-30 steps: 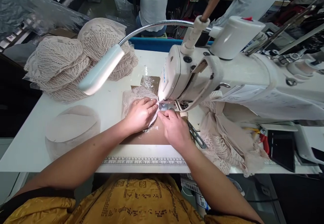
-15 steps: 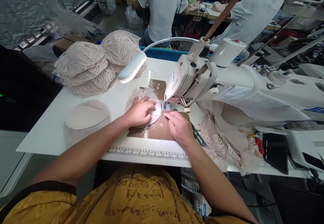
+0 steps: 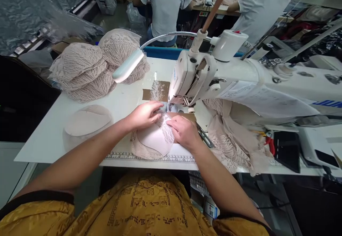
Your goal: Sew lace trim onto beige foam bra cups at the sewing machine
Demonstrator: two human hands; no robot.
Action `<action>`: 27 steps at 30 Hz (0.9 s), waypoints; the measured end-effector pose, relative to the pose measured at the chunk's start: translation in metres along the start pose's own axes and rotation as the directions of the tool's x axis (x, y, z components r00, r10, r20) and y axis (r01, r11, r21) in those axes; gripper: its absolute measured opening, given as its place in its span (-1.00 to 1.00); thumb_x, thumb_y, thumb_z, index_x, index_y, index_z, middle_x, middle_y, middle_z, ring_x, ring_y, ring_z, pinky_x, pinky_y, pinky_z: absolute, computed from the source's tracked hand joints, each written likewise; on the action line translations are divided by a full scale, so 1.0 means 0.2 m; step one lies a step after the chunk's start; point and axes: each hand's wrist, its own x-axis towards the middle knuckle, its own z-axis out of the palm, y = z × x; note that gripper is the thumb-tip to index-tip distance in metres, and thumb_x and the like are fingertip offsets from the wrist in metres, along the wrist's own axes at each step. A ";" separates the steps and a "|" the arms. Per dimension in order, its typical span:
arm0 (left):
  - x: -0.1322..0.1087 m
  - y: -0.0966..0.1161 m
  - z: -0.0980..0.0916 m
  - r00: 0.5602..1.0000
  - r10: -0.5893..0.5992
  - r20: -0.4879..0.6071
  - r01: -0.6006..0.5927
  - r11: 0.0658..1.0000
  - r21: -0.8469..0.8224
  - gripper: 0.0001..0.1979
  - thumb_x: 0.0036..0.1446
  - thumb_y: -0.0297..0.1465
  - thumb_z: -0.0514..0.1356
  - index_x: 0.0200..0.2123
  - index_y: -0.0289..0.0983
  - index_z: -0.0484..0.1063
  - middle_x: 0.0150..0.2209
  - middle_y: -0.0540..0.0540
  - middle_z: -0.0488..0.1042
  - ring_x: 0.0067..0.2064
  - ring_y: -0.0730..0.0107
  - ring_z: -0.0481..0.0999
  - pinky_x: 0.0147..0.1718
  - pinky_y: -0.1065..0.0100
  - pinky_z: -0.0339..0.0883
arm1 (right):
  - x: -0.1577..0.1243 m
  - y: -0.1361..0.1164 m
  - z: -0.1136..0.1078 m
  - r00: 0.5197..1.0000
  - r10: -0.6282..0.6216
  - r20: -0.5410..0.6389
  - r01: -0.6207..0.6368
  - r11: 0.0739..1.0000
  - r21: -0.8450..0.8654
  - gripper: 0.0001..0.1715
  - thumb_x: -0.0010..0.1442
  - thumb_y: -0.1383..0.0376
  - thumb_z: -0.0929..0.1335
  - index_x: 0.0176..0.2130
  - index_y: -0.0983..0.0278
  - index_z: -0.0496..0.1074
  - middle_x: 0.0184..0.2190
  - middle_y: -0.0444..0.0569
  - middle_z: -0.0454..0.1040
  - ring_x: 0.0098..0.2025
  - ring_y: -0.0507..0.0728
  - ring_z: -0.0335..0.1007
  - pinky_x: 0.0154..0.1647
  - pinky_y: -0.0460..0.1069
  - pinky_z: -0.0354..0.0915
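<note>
A lace-covered bra cup (image 3: 153,141) lies on the table in front of the sewing machine (image 3: 184,75), its pale inner face up and lace round its rim. My left hand (image 3: 145,115) holds its upper edge close to the presser foot (image 3: 170,107), fingers bent over the lace. With thumb and fingers closed, my right hand (image 3: 185,131) pinches the lace at the cup's right side. Part of the brown machine plate is hidden under the cup and my hands.
Another cup (image 3: 88,122) rests at the left. Stacked lace cups (image 3: 80,68) stand behind it, beside a lamp (image 3: 128,67). Beige lace fabric (image 3: 229,140), scissors-like snips (image 3: 204,136) and a black phone-like device (image 3: 287,150) lie right. A printed ruler (image 3: 149,158) runs along the front edge. Two people sit beyond.
The cup has turned and shifted toward me, now showing its inner face and lace rim. My left hand has moved to its upper edge; my right hand has closed on its lace.
</note>
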 end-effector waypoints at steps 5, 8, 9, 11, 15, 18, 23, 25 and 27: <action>0.13 0.00 -0.01 0.943 -0.101 0.318 0.105 0.994 0.007 -0.94 -0.01 -0.43 0.19 -0.40 -0.28 0.42 -0.49 0.01 0.40 -0.45 0.41 0.36 -0.49 0.42 0.14 | 0.00 0.01 0.00 0.998 0.009 0.055 -0.009 1.000 -0.011 -0.64 0.20 0.44 0.26 -0.14 0.22 0.59 -0.33 -0.02 0.47 -0.26 0.11 0.34 -0.29 -0.04 0.19; 0.13 -0.01 -0.03 0.927 -0.026 0.375 0.166 0.923 -0.346 -0.76 -0.03 -0.37 0.24 -0.55 -0.27 0.20 -0.54 0.07 0.28 -0.49 0.52 0.27 -0.49 0.46 0.11 | 0.00 0.01 0.00 0.998 0.025 0.059 -0.025 1.000 -0.001 -0.66 0.22 0.42 0.26 -0.18 0.22 0.60 -0.36 -0.03 0.44 -0.28 0.10 0.31 -0.29 -0.04 0.17; 0.14 -0.02 -0.03 0.922 -0.004 0.388 0.203 0.858 -0.472 -0.70 -0.04 -0.35 0.26 -0.57 -0.26 0.14 -0.54 0.07 0.26 -0.48 0.54 0.27 -0.48 0.46 0.14 | 0.01 0.01 0.00 0.998 0.030 0.060 -0.030 1.000 0.002 -0.67 0.23 0.42 0.26 -0.20 0.22 0.60 -0.37 -0.03 0.43 -0.28 0.10 0.30 -0.30 -0.04 0.16; 0.14 -0.05 -0.04 0.921 0.005 0.390 0.267 0.721 -0.639 -0.64 -0.09 -0.35 0.30 -0.56 -0.26 0.09 -0.53 0.07 0.27 -0.48 0.56 0.28 -0.46 0.46 0.17 | 0.01 0.01 0.00 0.998 0.033 0.060 -0.034 0.999 0.015 -0.66 0.22 0.43 0.25 -0.20 0.22 0.60 -0.37 -0.04 0.42 -0.29 0.09 0.30 -0.31 -0.05 0.16; 0.14 -0.12 -0.07 0.964 -0.133 0.229 0.258 0.666 -0.700 -0.66 -0.15 -0.40 0.32 -0.53 -0.25 0.12 -0.51 0.07 0.27 -0.53 0.59 0.23 -0.54 0.50 0.10 | 0.01 0.01 0.00 0.997 0.035 0.062 -0.037 0.999 0.026 -0.64 0.19 0.46 0.26 -0.19 0.22 0.60 -0.37 -0.03 0.41 -0.30 0.09 0.29 -0.34 -0.05 0.14; 0.10 -0.14 -0.12 0.976 -0.208 -0.061 0.139 0.816 -0.561 -0.79 -0.08 -0.42 0.25 -0.48 -0.26 0.21 -0.48 0.04 0.30 -0.48 0.54 0.27 -0.49 0.46 0.16 | 0.01 0.01 0.01 0.998 0.045 0.052 -0.046 0.999 0.022 -0.65 0.21 0.44 0.25 -0.21 0.24 0.60 -0.38 -0.03 0.42 -0.31 0.09 0.29 -0.36 -0.05 0.13; -0.03 0.00 -0.15 0.950 -0.050 -0.307 0.004 0.989 -0.149 -0.91 0.16 -0.43 0.13 -0.27 -0.29 0.41 -0.31 -0.09 0.48 -0.28 0.37 0.46 -0.28 0.35 0.36 | 0.01 0.00 0.01 0.998 0.037 0.044 -0.038 0.999 0.008 -0.67 0.26 0.40 0.25 -0.23 0.23 0.60 -0.38 -0.02 0.44 -0.32 0.09 0.29 -0.37 -0.04 0.12; -0.07 0.06 -0.08 0.988 0.084 -0.131 -0.089 0.995 -0.037 -0.83 0.22 -0.40 0.10 -0.19 -0.30 0.46 -0.20 -0.17 0.54 -0.17 0.28 0.52 -0.18 0.27 0.43 | 0.00 0.00 0.01 0.999 0.037 0.040 -0.037 0.999 -0.002 -0.69 0.25 0.40 0.26 -0.25 0.24 0.59 -0.37 -0.02 0.45 -0.31 0.09 0.30 -0.36 -0.04 0.13; -0.09 0.08 0.01 0.982 0.188 0.027 -0.190 0.977 0.094 -0.76 0.25 -0.39 0.07 -0.13 -0.34 0.49 -0.06 -0.27 0.54 -0.06 0.16 0.53 -0.07 0.14 0.45 | 0.00 0.00 0.01 0.999 0.040 0.025 -0.040 0.999 -0.003 -0.71 0.21 0.42 0.26 -0.29 0.26 0.58 -0.36 -0.02 0.46 -0.30 0.10 0.32 -0.33 -0.03 0.15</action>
